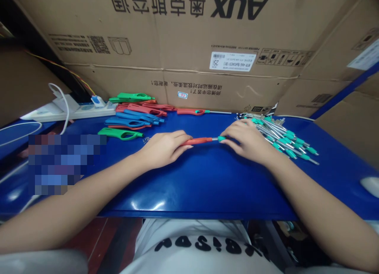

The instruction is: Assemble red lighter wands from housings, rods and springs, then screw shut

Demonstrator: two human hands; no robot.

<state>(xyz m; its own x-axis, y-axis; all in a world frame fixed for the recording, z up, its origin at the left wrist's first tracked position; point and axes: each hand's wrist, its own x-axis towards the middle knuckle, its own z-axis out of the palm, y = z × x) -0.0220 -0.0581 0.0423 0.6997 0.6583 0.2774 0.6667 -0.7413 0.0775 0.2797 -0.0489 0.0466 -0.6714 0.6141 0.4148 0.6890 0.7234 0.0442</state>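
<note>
My left hand (166, 149) is closed around a red lighter body (199, 141), held level just above the blue table. Out of its right end runs a short stretch of bare metal tube (215, 139). My right hand (245, 141) pinches a teal piece (221, 139) on that tube, fingertips together. Whatever lies under the right palm is hidden. Beside this hand is a pile of metal lighter tubes with teal parts (287, 137). Left of my left hand are lighter bodies in green (121, 133), blue (136, 118) and red (140, 109).
Along the back lies a red lighter (189, 111) with a metal tube. A large cardboard sheet (166, 49) walls off the rear. At left are a power strip (71, 111) and white cable; a blurred patch covers things there. A white object (370, 186) sits at the right edge.
</note>
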